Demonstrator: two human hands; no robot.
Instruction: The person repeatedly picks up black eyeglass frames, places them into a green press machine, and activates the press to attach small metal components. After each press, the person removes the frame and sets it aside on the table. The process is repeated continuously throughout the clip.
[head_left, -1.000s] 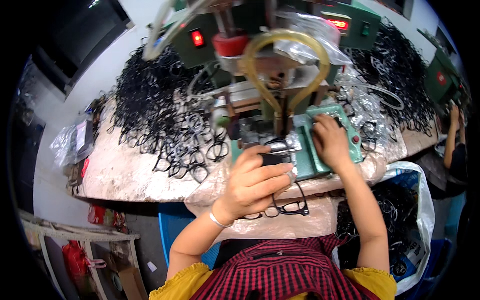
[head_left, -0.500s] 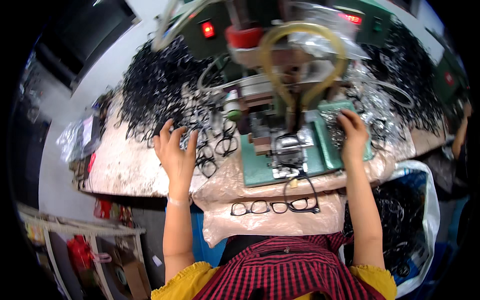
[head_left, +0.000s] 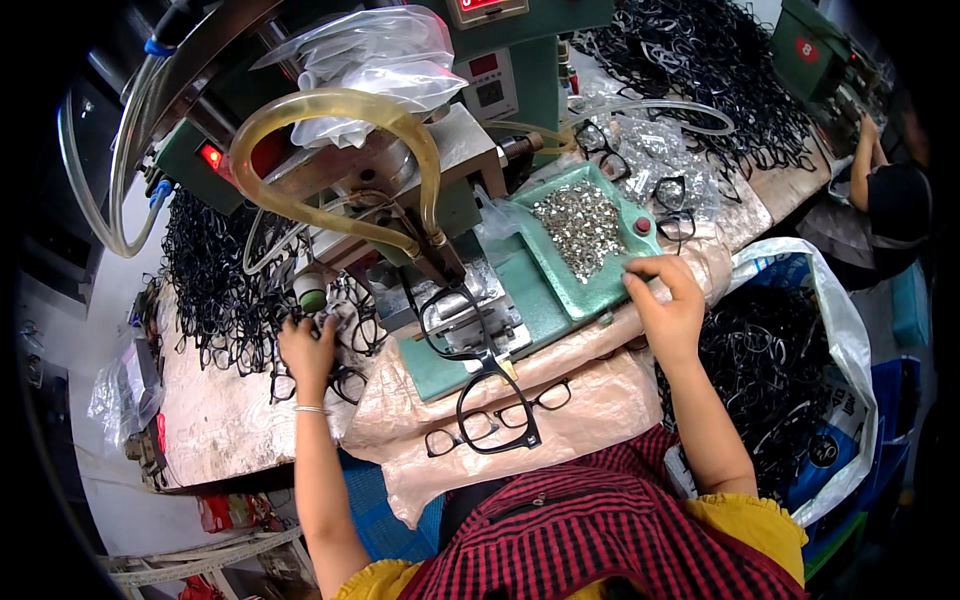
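Note:
My left hand (head_left: 308, 352) is at the near edge of the dark eyeglass frames, its fingers bent onto a black frame; the fingertips are partly hidden. By the front right corner of a green tray (head_left: 572, 300), my right hand (head_left: 668, 308) has its thumb and forefinger pinched together. Whatever lies between them is too small to make out. Small shiny metal pieces (head_left: 580, 225) fill part of that tray. A black eyeglass frame (head_left: 490, 358) sits at the machine's metal fixture (head_left: 470, 310), one rim hanging toward me. Below it, more eyeglass frames (head_left: 553, 395) lie on brownish plastic sheeting (head_left: 400, 470).
A yellowish hose (head_left: 330, 100) loops over the green machine base (head_left: 430, 370). Eyeglass frames are heaped at left (head_left: 215, 270) and far right (head_left: 690, 80). A white-rimmed sack (head_left: 845, 400) of dark frames stands right. Another person (head_left: 890, 200) works beyond it.
My view has turned, shifting the machine leftward and tilting it. My left hand, spread before, is down on the frames. My right hand has moved from over the metal pieces to the tray's near corner.

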